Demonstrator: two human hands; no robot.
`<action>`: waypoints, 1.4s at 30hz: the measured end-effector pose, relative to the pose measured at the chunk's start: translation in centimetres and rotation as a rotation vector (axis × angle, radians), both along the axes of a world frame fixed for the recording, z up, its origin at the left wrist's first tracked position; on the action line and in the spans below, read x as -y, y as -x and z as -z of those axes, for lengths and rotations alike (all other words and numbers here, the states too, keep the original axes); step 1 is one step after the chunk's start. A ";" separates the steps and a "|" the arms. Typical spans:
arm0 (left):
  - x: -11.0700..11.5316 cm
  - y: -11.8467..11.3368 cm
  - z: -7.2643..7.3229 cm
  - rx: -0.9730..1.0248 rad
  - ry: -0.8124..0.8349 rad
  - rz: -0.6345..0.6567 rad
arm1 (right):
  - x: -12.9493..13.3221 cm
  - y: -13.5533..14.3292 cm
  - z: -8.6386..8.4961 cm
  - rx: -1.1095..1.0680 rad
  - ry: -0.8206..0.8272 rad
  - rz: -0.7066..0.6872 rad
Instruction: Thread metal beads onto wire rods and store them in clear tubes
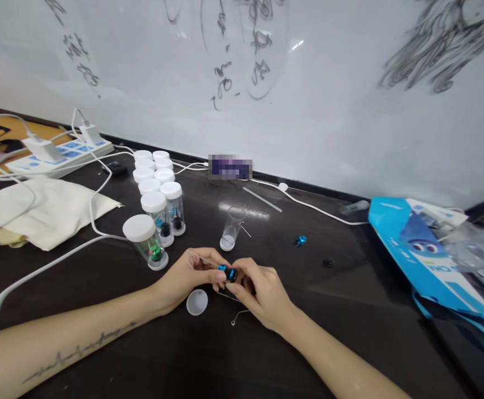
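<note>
Between my two hands is a small blue-and-black part (227, 272) with a thin wire running out toward the left. My left hand (190, 280) pinches its left end between thumb and fingers. My right hand (262, 288) has its thumb and fingers closed on the other end; its curled fingers hide some of the part. A round white lid (197, 302) lies on the table just below my left hand. Under the right hand, another thin wire (234, 320) ends in a small loop. Beyond the hands stands a clear, lidless vial (232, 228).
White-capped vials (154, 202) stand in rows at left, near a cloth (46, 210), cables and a power strip (63, 157). A small blue piece (300, 240) and a black piece (328, 262) lie right of centre. A blue bag (403, 233) sits at right, before the whiteboard (329, 111).
</note>
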State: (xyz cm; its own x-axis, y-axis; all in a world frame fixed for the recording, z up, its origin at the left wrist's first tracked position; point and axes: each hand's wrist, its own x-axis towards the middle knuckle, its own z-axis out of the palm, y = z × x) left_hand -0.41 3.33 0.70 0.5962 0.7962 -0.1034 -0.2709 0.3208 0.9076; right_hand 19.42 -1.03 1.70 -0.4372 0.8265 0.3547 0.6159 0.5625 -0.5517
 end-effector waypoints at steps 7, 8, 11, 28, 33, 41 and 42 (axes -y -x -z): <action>0.1 0.0 -0.2 0.018 0.009 0.009 | 0.0 0.1 0.1 0.007 -0.016 0.013; 0.1 0.0 -0.2 0.021 0.010 0.009 | 0.0 0.1 0.0 0.014 -0.021 0.009; 0.1 -0.1 -0.3 0.024 0.012 0.004 | 0.0 0.0 -0.1 0.025 -0.027 0.007; 0.0 -0.1 -0.3 0.016 0.009 0.003 | 0.0 0.0 0.1 -0.013 -0.007 -0.001; 0.1 0.0 -0.2 0.024 0.007 0.009 | 0.0 0.1 0.1 -0.011 -0.011 0.012; 0.0 -0.1 -0.1 0.033 0.000 0.009 | -0.1 0.0 0.0 0.019 -0.020 -0.002; 0.0 -0.1 -0.2 0.035 0.000 0.007 | -0.1 0.0 0.0 0.009 -0.008 -0.003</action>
State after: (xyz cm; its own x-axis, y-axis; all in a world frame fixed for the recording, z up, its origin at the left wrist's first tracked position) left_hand -0.31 3.30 0.87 0.6050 0.7919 -0.0828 -0.2998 0.3229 0.8977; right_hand 19.44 -0.95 1.67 -0.4428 0.8225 0.3569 0.6194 0.5685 -0.5414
